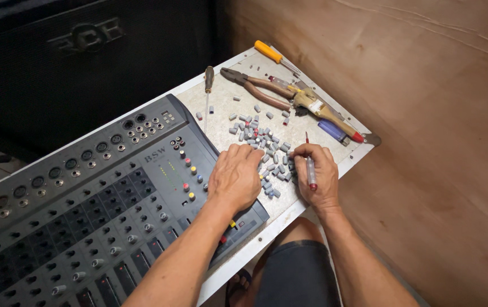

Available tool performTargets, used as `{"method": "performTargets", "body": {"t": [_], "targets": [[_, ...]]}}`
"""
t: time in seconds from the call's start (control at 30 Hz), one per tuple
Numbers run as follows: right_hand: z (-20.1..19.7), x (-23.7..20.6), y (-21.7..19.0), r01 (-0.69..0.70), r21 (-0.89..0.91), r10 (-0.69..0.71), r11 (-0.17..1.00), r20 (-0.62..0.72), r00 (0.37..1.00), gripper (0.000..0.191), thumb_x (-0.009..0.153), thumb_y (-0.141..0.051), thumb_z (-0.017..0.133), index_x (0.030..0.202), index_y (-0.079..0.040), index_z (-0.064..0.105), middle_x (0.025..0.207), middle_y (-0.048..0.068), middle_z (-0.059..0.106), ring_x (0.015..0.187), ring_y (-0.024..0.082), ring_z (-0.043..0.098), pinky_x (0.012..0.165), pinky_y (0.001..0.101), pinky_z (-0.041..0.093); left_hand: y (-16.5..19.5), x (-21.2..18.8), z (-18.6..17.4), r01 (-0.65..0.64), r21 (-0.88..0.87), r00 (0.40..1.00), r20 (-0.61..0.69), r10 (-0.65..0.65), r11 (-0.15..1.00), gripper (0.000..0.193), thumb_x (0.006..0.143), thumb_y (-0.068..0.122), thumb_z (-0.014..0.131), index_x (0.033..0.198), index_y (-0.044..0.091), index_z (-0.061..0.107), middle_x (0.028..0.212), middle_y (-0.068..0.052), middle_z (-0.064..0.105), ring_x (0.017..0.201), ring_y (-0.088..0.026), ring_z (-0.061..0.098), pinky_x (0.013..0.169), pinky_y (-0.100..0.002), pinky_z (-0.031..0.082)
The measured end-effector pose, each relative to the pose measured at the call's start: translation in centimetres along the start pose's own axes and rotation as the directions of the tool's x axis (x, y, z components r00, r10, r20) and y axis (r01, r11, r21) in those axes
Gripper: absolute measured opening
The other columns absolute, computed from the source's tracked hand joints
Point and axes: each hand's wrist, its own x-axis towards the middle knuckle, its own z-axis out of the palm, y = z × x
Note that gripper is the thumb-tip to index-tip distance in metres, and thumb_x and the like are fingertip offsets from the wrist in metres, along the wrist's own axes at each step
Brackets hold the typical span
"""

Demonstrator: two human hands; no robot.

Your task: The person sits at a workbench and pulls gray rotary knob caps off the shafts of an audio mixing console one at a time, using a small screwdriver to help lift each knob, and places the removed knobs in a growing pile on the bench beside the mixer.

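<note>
The left hand [234, 176] was laid palm down at the near-left edge of a heap of small grey knob caps [267, 149] on a speckled board [221, 122], its fingertips curled into the nearest caps; whether one was pinched could not be told. The right hand [315, 173] was closed around a slim red-handled screwdriver [310, 170] at the heap's right edge — the tool's long axis was kept running toward the person, the red tip pointing back at the wrist. The caps were spread from between the two hands away toward the pliers [258, 88] beyond. Both hands were touching the heap — neither was clearly nearer. Left of the heap, an audio mixer [85, 193] was seen, with many knob shafts bare.
</note>
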Motion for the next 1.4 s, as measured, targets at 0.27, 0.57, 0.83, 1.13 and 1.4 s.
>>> {"method": "performTargets", "body": {"t": [0.27, 0.57, 0.83, 1.13, 1.4], "targets": [[0.01, 0.01, -0.03, -0.003, -0.009, 0.003, 1.0, -0.006, 1.0, 0.008, 0.091, -0.01, 0.066, 0.098, -0.009, 0.07, 0.091, 0.009, 0.071, 0.086, 0.026, 0.068, 0.08, 0.0362, 0.054, 0.12, 0.16, -0.09, 0.017, -0.043, 0.999, 0.027, -0.016, 0.999, 0.04, 0.078, 0.005, 0.057, 0.112, 0.017, 0.075, 0.115, -0.003, 0.068, 0.113, -0.026, 0.056, 0.096, -0.039, 0.042], [0.11, 0.02, -0.17, -0.027, -0.021, 0.027, 0.999, -0.01, 1.0, 0.007, 0.091, -0.012, 0.067, 0.097, -0.01, 0.071, 0.089, 0.011, 0.069, 0.083, 0.027, 0.068, 0.078, 0.0367, 0.054, -0.01, 0.12, -0.1, 0.024, -0.035, 0.999, 0.033, -0.022, 0.999, 0.037, 0.078, 0.006, 0.058, 0.108, 0.017, 0.076, 0.115, -0.002, 0.068, 0.113, -0.024, 0.056, 0.097, -0.038, 0.042], [0.1, -0.05, -0.05, -0.054, -0.021, 0.054, 0.998, -0.014, 0.998, 0.008, 0.091, -0.011, 0.067, 0.097, -0.009, 0.071, 0.088, 0.01, 0.07, 0.082, 0.026, 0.068, 0.077, 0.0356, 0.054, -0.03, 0.16, 0.06, 0.009, -0.029, 0.998, 0.058, -0.007, 1.0, 0.028, 0.078, 0.007, 0.057, 0.098, 0.014, 0.076, 0.108, -0.001, 0.069, 0.11, -0.025, 0.057, 0.094, -0.04, 0.042], [0.16, -0.13, 0.05, -0.038, 0.02, 0.039, 0.999, -0.04, 0.998, 0.007, 0.091, -0.011, 0.067, 0.098, -0.009, 0.069, 0.09, 0.009, 0.071, 0.085, 0.025, 0.069, 0.079, 0.035, 0.055, -0.07, 0.06, 0.12, 0.019, -0.012, 1.0, 0.025, -0.019, 1.0, 0.023, 0.08, 0.007, 0.055, 0.094, 0.01, 0.073, 0.107, -0.008, 0.067, 0.108, -0.029, 0.057, 0.094, -0.042, 0.043], [0.46, 0.2, 0.61, -0.022, -0.067, 0.021, 0.998, -0.003, 1.0, 0.023, 0.092, -0.012, 0.068, 0.115, -0.013, 0.069, 0.098, 0.015, 0.061, 0.089, 0.03, 0.062, 0.082, 0.0391, 0.051, 0.09, 0.19, -0.08, 0.015, -0.01, 1.0, 0.012, -0.015, 1.0, 0.025, 0.081, 0.007, 0.055, 0.099, 0.008, 0.072, 0.112, -0.01, 0.066, 0.11, -0.03, 0.057, 0.095, -0.042, 0.044]]}}
